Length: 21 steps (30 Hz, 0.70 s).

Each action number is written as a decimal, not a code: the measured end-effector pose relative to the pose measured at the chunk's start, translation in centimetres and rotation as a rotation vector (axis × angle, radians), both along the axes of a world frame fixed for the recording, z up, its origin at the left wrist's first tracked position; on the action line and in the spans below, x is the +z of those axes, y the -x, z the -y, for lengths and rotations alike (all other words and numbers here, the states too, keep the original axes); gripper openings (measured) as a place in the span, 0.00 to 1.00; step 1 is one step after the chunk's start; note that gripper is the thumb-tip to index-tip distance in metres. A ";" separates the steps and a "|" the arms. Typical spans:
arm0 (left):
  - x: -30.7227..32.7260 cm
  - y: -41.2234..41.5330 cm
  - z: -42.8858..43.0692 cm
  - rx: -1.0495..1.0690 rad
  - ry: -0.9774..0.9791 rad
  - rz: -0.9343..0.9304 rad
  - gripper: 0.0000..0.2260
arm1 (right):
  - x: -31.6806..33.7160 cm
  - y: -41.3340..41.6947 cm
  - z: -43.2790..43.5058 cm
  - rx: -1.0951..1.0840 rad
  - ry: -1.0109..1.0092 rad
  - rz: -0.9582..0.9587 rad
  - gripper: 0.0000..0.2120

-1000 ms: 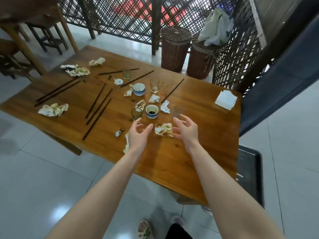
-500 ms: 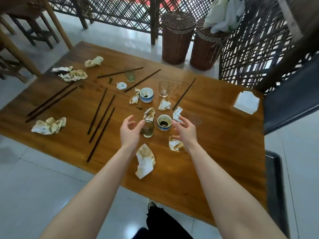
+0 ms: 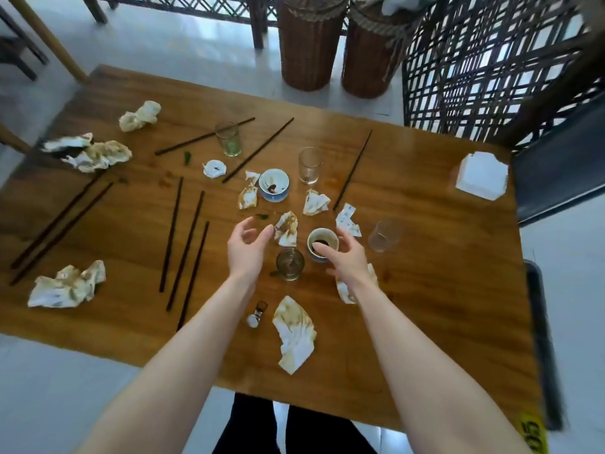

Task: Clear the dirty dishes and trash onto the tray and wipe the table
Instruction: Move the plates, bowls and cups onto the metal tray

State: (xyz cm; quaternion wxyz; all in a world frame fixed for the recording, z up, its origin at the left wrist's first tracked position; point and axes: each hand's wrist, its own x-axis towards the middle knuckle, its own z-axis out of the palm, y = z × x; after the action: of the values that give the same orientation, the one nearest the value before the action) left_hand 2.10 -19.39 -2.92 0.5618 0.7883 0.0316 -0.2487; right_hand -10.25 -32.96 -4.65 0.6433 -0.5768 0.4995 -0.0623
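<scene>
Cup at centre of table; right hand spread around it, fingertips at rim, not clamped. Left hand loose, empty, just left of glass. I'd grip the wall low and lift level, since the dregs could spill.

A small glass stands on the table, left of a cup, behind a crumpled napkin.

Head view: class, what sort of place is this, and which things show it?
Probably a restaurant or teahouse dining area after a meal: a wooden table strewn with chopsticks, small sauce cups, glasses and stained napkins, with a lattice screen and wicker baskets behind it.
</scene>
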 end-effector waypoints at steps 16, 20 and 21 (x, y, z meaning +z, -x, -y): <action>-2.4 -6.2 0.4 -0.232 0.006 -0.117 0.21 | -1.2 -2.6 -2.5 -0.168 0.268 -0.122 0.38; -2.6 -7.2 0.6 -0.236 0.006 -0.116 0.23 | -0.9 -3.1 -2.1 -0.230 0.216 -0.088 0.38; -2.6 -7.5 0.8 -0.232 0.006 -0.109 0.24 | -0.7 -3.4 -1.9 -0.250 0.197 -0.065 0.38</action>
State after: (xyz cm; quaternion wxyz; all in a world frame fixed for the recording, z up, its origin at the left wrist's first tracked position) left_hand 9.61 -20.22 -5.48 0.5291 0.7703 -0.0301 -0.3546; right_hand -6.90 -31.03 -5.38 0.5542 -0.5722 0.5795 -0.1720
